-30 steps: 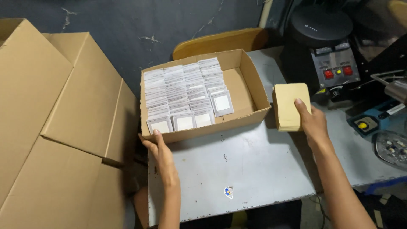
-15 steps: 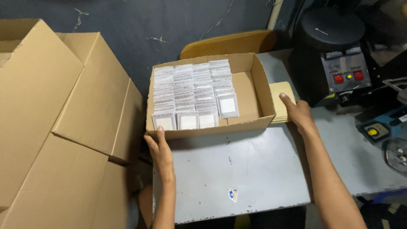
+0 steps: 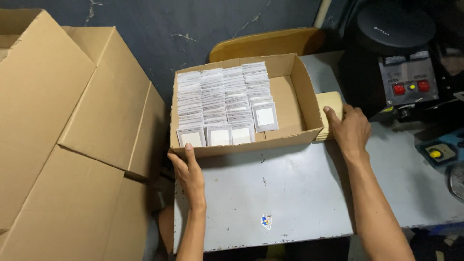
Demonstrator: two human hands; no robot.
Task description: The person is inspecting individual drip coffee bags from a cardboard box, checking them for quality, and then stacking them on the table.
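Looking down from the head camera, the view centred on an open cardboard box sitting on a scuffed grey table, its long axis running left to right across the person's front. Inside the box, rows of small white-faced packets filled the left and middle, while the right end stood bare. The left hand lay at the box's near-left corner, fingers flat and spread against the front wall, closed on nothing. The right hand sat just beyond the box's right wall, fingers curled loosely over a pale yellow block that touched that wall from outside; whether they truly gripped it could not be told. That block lay directly under the right fingers, well apart from the left hand. Left of the box stood large brown cartons; right of it, a black machine with red buttons; behind it, a yellow chair back.
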